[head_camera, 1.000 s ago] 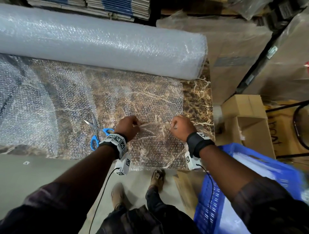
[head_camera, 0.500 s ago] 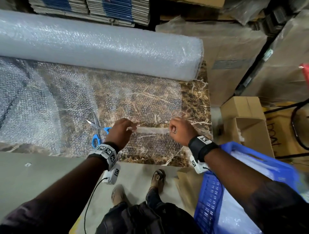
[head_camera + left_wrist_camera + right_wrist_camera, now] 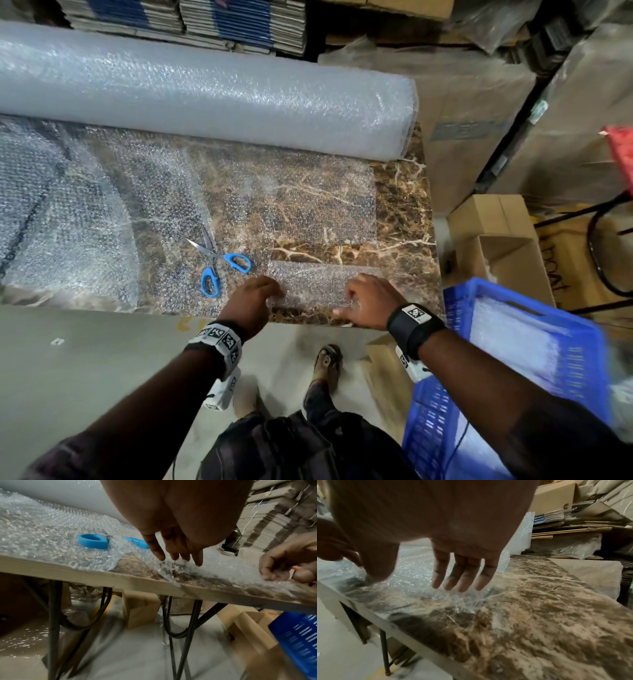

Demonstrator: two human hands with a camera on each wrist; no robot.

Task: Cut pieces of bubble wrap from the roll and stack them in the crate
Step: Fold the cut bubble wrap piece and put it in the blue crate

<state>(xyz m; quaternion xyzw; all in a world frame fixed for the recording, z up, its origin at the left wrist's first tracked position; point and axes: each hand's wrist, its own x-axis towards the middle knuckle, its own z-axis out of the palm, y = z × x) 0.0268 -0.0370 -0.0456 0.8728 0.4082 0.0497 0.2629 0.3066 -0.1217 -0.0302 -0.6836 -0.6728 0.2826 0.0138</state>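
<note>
A big bubble wrap roll (image 3: 205, 99) lies along the back of the marble table (image 3: 404, 212), with its unrolled sheet (image 3: 137, 212) spread toward me. A narrow folded piece of bubble wrap (image 3: 317, 286) lies at the table's near edge, with a strip of bare marble behind it. My left hand (image 3: 270, 291) touches the piece's left end with straight fingers (image 3: 178, 557). My right hand (image 3: 352, 298) rests on its right end, fingers (image 3: 460, 585) extended and the thumb apart. The blue crate (image 3: 459, 308) stands low at my right, with bubble wrap inside.
Blue-handled scissors (image 3: 222, 267) lie on the sheet just left of my left hand. Open cardboard boxes (image 3: 496, 246) sit on the floor past the table's right end, behind the crate. Flat cartons are stacked behind the roll. My feet stand under the near edge.
Both hands gripped the sheet's near part, lifted and folded it, and drew it toward the near edge. They now lie on it with straight fingers.
</note>
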